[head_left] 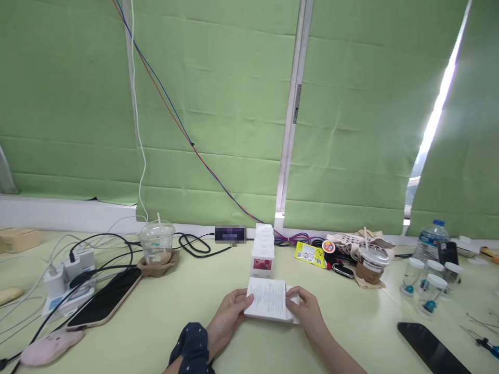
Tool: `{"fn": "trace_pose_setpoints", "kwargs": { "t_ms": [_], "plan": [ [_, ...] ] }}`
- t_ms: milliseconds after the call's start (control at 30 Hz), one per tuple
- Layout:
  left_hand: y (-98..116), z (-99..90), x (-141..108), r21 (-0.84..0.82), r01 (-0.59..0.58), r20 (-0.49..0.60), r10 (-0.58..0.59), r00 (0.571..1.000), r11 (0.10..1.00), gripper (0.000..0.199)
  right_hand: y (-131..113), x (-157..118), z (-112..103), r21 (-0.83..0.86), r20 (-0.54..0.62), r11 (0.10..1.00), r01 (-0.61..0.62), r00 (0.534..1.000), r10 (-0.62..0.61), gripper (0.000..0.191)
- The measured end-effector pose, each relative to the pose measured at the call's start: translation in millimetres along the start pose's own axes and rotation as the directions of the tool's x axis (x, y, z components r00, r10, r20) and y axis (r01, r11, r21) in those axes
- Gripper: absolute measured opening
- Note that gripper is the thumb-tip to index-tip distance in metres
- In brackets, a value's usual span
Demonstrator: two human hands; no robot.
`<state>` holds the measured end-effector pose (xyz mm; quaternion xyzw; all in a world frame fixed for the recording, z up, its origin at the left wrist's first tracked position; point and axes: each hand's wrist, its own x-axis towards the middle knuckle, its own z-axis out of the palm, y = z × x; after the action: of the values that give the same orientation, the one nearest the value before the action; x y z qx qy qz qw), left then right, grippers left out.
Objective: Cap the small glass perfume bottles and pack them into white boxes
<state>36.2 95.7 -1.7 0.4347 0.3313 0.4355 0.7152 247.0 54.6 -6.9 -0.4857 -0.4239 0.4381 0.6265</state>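
A flat white cardboard box (pixel 266 297) with small grey print on its upper face lies between my hands, low over the table. My left hand (pixel 229 317) grips its left edge, thumb on top and fingers underneath. At the other end, the fingers of my right hand (pixel 307 311) pinch a white flap (pixel 291 297) that sticks out of the box's right side. Whether anything is inside the box cannot be seen. Just beyond it stands a row of several similar white boxes (pixel 262 250), the nearest one showing a dark pink picture.
Left are a lidded plastic cup (pixel 157 244), a phone (pixel 107 298), tangled cables and chargers (pixel 70 272). Right are a yellow packet (pixel 311 254), an iced drink cup (pixel 371 264), several small clear jars (pixel 431 296), a water bottle (pixel 432 239) and a black phone (pixel 431 349).
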Motion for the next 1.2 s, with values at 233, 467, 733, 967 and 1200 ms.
{"fn": "trace_pose_setpoints", "kwargs": {
  "t_ms": [233,467,733,967,1200],
  "plan": [
    [-2.1,-0.9,-0.5,0.059,-0.062,-0.070,0.066,0.995,0.996,0.036,-7.0,-0.3,-0.7,-0.080,-0.058,0.997,0.013,0.998,-0.017,0.017],
    [3.0,2.8,-2.7,0.058,-0.045,-0.074,0.049,0.996,0.997,0.036,-4.3,0.6,-2.4,-0.098,-0.066,0.995,-0.019,0.998,0.012,0.015],
    [6.9,7.6,-8.5,0.081,-0.084,-0.019,0.085,0.996,0.993,0.034,-0.4,-0.6,-3.3,-0.088,-0.031,0.995,-0.054,0.998,0.051,0.021],
    [8.3,6.3,-8.4,0.169,-0.174,-0.079,0.189,0.979,0.970,0.040,1.0,-3.8,1.4,0.040,0.042,0.986,-0.165,0.986,0.163,0.037],
    [13.8,13.5,-13.2,0.247,-0.303,-0.099,0.335,0.937,0.920,0.038,7.5,-4.2,7.7,0.348,0.143,0.886,-0.306,0.952,0.272,0.048]
  ]
}}
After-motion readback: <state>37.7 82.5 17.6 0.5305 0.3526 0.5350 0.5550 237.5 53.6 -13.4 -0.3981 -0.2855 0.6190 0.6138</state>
